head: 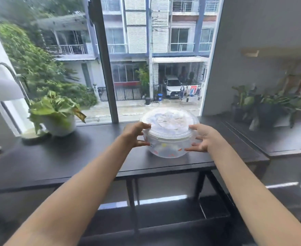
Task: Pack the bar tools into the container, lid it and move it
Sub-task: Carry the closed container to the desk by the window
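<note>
A round clear plastic container (167,148) with small coloured marks stands on the black table (75,157) by the window. Its clear lid (169,121) sits on top. What lies inside is too blurred to make out. My left hand (137,134) is at the container's left side, thumb touching the lid's rim, fingers spread beside the wall. My right hand (202,138) is at the right side, fingers apart, thumb near the rim. Neither hand clearly grips the container.
A potted green plant (55,114) in a white pot stands at the table's left, beside a white lamp (2,87). Dark potted plants (263,107) stand on a second dark surface at the right. The window is directly behind the container.
</note>
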A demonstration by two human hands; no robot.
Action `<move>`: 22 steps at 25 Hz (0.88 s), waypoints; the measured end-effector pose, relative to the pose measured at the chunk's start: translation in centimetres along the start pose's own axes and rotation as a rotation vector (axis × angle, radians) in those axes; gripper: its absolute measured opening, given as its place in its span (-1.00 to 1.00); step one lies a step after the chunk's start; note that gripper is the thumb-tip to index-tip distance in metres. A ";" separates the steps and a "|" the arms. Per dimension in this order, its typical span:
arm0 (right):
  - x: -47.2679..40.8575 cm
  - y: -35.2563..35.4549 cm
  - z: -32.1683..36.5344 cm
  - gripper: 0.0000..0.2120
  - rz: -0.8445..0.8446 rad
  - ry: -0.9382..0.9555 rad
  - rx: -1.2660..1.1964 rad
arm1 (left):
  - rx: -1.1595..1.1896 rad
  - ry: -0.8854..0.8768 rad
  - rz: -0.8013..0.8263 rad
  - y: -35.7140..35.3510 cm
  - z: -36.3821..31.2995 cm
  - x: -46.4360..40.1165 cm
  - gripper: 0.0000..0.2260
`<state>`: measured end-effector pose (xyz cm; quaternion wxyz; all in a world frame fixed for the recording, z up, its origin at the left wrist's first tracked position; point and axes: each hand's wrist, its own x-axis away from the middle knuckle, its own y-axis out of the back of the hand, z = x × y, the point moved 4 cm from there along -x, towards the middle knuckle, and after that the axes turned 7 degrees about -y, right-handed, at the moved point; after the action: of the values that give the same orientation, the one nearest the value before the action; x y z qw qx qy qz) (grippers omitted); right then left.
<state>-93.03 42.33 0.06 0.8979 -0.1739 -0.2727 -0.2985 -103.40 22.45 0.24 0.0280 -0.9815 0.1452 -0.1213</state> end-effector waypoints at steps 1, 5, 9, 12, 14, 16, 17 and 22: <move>-0.6 -0.7 -0.1 -0.59 0.011 -0.001 0.021 | -0.007 0.012 -0.023 0.7 0.2 -0.2 -0.64; -2.8 -3.2 -1.2 -0.80 0.081 -0.023 0.070 | -0.015 0.062 -0.096 3.2 1.4 -1.2 -0.84; -4.7 -4.9 -2.0 -0.85 0.132 -0.004 0.099 | -0.004 0.070 -0.131 5.0 2.0 -2.2 -0.90; -5.8 -6.1 -2.1 -0.80 0.155 0.013 0.080 | 0.009 0.060 -0.142 5.8 1.9 -3.3 -0.71; -6.4 -6.6 -2.0 -0.67 0.157 0.024 0.057 | 0.018 0.047 -0.146 5.9 1.8 -3.9 -0.64; -7.1 -7.3 -1.6 -0.59 0.159 0.035 0.038 | 0.003 0.028 -0.163 5.8 1.6 -4.8 -0.63; -7.4 -7.7 -1.3 -0.57 0.165 0.036 0.026 | -0.016 0.010 -0.168 5.8 1.4 -5.3 -0.64; -8.7 -10.1 0.0 -0.58 0.151 0.066 0.021 | -0.032 -0.002 -0.237 6.7 0.3 -8.5 -0.55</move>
<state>-105.21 38.51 -3.57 0.9282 -0.1746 -0.2321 -0.2325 -113.09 18.48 -2.57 -0.0018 -0.9923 0.0301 -0.1204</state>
